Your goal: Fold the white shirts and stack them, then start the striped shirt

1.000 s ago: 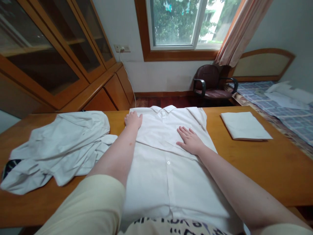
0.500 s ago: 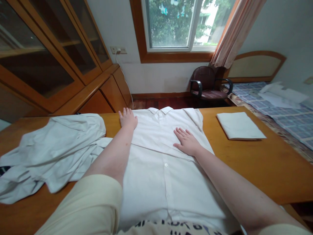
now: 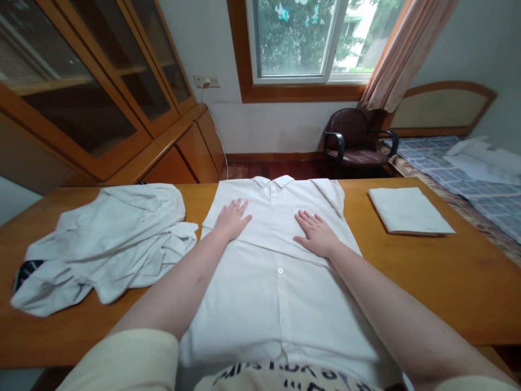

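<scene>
A white button-up shirt (image 3: 260, 293) lies spread on the wooden table, its collar toward the far edge and its buttons facing up. A crease runs across it below the chest, and its sleeves are mostly out of sight. My left hand (image 3: 232, 220) rests flat on the left chest area, fingers spread. On the other side of the button line, my right hand (image 3: 316, 233) lies flat on the cloth with its fingers stretched out. Neither hand grips anything.
A crumpled white garment (image 3: 118, 239) lies on the table (image 3: 431, 288) at the left. At the right is a neatly folded white garment (image 3: 409, 210). Beyond the table stand a brown armchair (image 3: 356, 136), a bed (image 3: 484, 179) and a wooden cabinet (image 3: 163, 146).
My left hand has moved from the shirt's left shoulder edge inward and nearer, onto the chest. My right hand stays about where it was on the shirt. The view has shifted slightly.
</scene>
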A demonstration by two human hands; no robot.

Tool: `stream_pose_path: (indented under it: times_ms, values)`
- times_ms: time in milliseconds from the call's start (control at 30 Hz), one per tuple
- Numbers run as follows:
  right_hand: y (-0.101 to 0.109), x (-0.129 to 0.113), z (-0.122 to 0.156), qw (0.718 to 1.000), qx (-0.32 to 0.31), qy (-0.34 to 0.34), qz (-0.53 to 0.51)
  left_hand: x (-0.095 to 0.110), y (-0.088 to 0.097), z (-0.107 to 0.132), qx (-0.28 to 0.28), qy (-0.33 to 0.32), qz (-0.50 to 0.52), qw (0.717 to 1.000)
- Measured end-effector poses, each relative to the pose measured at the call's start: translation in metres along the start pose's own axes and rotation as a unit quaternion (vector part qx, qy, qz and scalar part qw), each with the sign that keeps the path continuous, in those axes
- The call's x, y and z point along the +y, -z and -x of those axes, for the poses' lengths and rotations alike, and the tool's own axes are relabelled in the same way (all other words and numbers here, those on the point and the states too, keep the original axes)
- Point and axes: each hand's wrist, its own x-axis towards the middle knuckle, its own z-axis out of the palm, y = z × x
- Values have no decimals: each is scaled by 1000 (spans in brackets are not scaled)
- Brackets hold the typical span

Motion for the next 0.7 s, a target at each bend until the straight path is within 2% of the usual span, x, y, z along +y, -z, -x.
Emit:
stream_pose_path:
  times_ms: [67, 133, 333, 433, 500, 567, 700]
  values:
    - [0, 0, 0, 1000, -1, -1, -3, -29, 1, -3, 3, 59, -10, 998]
    - [1, -1, 0, 1000, -2, -1, -6, -45, 1, -4, 5, 73, -17, 997]
    - [3, 1, 2, 1000, -10, -8, -9, -41, -1, -1, 12, 69, -30, 997]
    - [7, -6, 0, 1000, -20, -23, -9, -41, -2, -2, 17, 66, -31, 997]
    - [11, -23, -8, 999, -10, -44, -5, -42, -3, -2, 19, 68, -30, 997]
    - [15, -50, -21, 999, 15, -50, -7, -43, -3, -3, 19, 70, -27, 997]
    - [10, -112, -57, 998, 25, 35, -40, -42, -3, -3, 17, 73, -19, 997]
